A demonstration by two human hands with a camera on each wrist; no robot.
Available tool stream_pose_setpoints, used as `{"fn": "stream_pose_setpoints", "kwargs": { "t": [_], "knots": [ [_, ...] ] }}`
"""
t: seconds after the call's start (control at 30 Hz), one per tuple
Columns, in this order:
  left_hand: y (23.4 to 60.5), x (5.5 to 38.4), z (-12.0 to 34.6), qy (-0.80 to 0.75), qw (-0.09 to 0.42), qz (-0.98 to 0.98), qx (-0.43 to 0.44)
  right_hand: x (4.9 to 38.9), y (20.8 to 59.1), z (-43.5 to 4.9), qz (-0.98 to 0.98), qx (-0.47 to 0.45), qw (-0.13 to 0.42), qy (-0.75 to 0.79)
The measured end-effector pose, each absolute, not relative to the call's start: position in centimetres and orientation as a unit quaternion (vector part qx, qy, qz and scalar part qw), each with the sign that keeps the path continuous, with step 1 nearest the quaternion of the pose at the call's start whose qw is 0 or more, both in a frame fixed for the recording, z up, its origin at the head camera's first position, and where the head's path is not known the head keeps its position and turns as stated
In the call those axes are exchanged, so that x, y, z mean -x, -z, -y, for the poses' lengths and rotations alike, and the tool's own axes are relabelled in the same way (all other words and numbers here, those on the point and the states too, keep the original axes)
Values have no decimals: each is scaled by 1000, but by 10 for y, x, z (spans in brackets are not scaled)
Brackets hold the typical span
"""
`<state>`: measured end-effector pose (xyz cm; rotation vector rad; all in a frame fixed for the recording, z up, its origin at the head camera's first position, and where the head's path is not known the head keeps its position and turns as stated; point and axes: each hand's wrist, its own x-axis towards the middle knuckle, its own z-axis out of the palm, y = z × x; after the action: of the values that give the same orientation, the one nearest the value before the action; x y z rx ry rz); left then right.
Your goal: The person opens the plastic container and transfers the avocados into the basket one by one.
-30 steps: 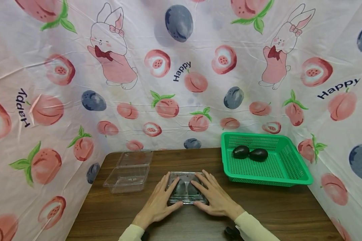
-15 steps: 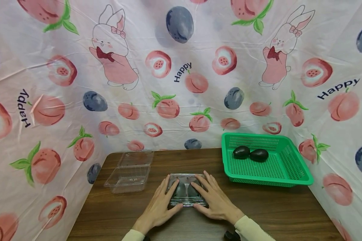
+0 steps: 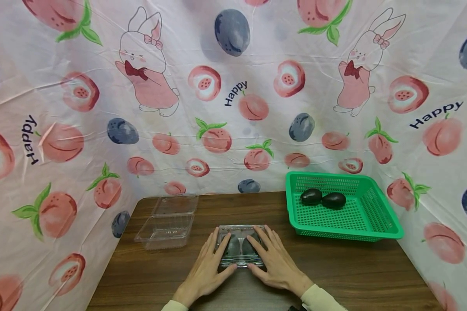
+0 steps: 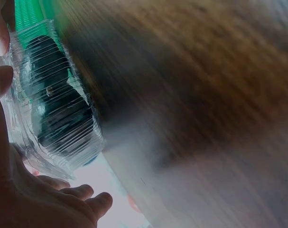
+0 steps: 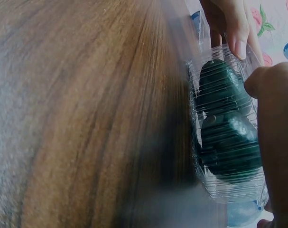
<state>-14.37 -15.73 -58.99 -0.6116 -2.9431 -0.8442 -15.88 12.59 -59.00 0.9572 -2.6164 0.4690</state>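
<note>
At the near edge we have a pale yellow left sleeve and a matching right sleeve, plus a small black object, mostly cropped; can't tell what. Next, both bare hands. Left hand: fingers spread, pointing far, resting along the left part of a clear, ribbed plastic hinged box, thumb at its near edge. Right hand: same pose mirrored, fingers spread over the right part, thumb also near. We see no pinch from either; how hard they press, we can't tell.

The box is at near centre of a brown wood-grain table, between the hands, lid down. Inside, we see two dark, glossy, oval fruits, a first and a second, side by side.

Farther, to the left: an open, clear plastic container, lid tipped back to the far side. Far right: a green, perforated plastic basket; near its far left corner lie two blackish, egg-shaped fruits, one left, one right, ends close together. Farthest, we get a whitish cloth backdrop with peach, rabbit and "Happy" prints.
</note>
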Motion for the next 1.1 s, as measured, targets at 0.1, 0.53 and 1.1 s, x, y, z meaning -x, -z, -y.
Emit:
{"fn": "stream_pose_setpoints", "kwargs": {
  "t": [0.1, 0.53, 1.1],
  "knots": [
    [589, 142, 156, 276, 6, 942, 193, 158, 591, -125, 916, -330, 157, -164],
    [587, 140, 155, 306, -5, 932, 194, 160, 591, -124, 919, -319, 136, -188],
    [593, 140, 151, 301, 20, 934, 191, 162, 592, -122, 916, -320, 155, -187]
  ]
}}
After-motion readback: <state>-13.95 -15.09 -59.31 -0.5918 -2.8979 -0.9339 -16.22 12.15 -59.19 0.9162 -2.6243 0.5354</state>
